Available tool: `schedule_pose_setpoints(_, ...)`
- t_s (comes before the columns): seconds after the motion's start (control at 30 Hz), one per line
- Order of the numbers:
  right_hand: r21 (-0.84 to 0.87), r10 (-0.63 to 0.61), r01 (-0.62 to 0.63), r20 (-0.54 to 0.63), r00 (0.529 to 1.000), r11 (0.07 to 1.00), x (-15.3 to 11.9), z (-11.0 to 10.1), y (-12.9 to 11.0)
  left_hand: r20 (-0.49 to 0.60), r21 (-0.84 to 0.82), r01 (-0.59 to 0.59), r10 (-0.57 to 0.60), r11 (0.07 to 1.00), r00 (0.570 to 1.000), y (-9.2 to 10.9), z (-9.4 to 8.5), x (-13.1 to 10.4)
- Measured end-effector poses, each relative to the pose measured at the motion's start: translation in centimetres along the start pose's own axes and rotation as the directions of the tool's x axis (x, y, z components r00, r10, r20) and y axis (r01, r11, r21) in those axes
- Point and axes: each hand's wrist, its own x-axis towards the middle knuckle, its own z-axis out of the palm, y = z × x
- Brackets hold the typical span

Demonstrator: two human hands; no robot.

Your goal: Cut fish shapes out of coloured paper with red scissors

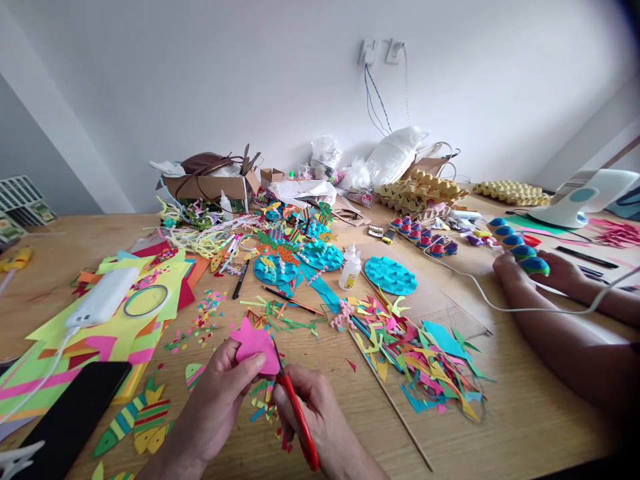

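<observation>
Between the thumb and fingers of my left hand (220, 387) is a piece of pink paper (253, 345) with a pointed, partly cut outline. My right hand (313, 407) grips red-handled scissors (301, 427), and their dark blades meet the paper's right edge. Striped paper fish (150, 420) lie on the table left of my left wrist. Small paper confetti (265, 400) is scattered under and between my hands. A heap of colourful paper scraps (425, 363) spreads to the right of the scissors.
A white glue bottle (351, 268) stands mid-table beside blue scalloped ovals (391, 275). A wooden stick (393, 403) lies right of my hands. At left are coloured sheets (175, 287) and a black phone (75, 413). Another person's hands (523, 270) hold a painted egg-carton strip (520, 248) at right.
</observation>
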Motion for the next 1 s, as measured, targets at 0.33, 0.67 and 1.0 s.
schedule_pose_setpoints(0.33, -0.044, -0.035, 0.034, -0.022, 0.999, 0.998, 0.1, 0.1, 0.5, 0.014, 0.016, 0.009, -0.009, 1.0, 1.0, -0.7, -0.5, 0.1)
schedule_pose_setpoints(0.67, -0.099, -0.065, 0.062, -0.029, 0.997, 0.993, 0.1, 0.0, 1.4, 0.009, 0.018, 0.027, -0.028, 0.999, 1.0, -0.6, -0.6, 0.1)
schedule_pose_setpoints(1.0, -0.138, -0.056, 0.052, -0.023, 0.998, 0.989, 0.2, 0.0, 1.8, -0.009, -0.023, 0.028, -0.029, 0.999, 1.0, -1.1, -1.3, 0.3)
